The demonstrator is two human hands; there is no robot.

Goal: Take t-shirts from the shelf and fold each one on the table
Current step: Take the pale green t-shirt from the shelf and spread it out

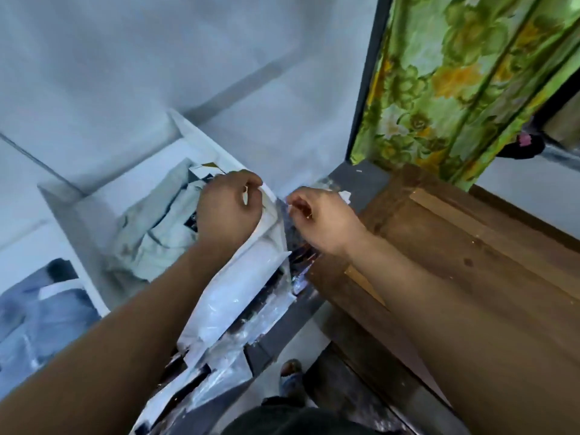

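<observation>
A white garment wrapped in clear, glossy plastic [241, 290] is seen in the centre of the frame, its long axis running from the lower left up to the upper right, where its top edge is held at the lip of the white shelf compartment [201, 133]. The grip is placed at that upper end, so the bulk of the packet hangs below and toward the lower left of both hands. The left hand [230, 208] is curled, with fingers and thumb pinched on the packet's top edge; the right hand [317, 215], just beside it to the right, is likewise curled and appears pinched on the plastic at the adjoining corner, though the exact contact is blurred. Both forearms are extended up from the bottom of the frame, wrists bent slightly inward. A pale grey-green crumpled garment [157, 221] is left in the compartment behind the left hand. The brown wooden table [470, 262] is at the right, nearer the right hand, so a swing rightward is judged to be called for
</observation>
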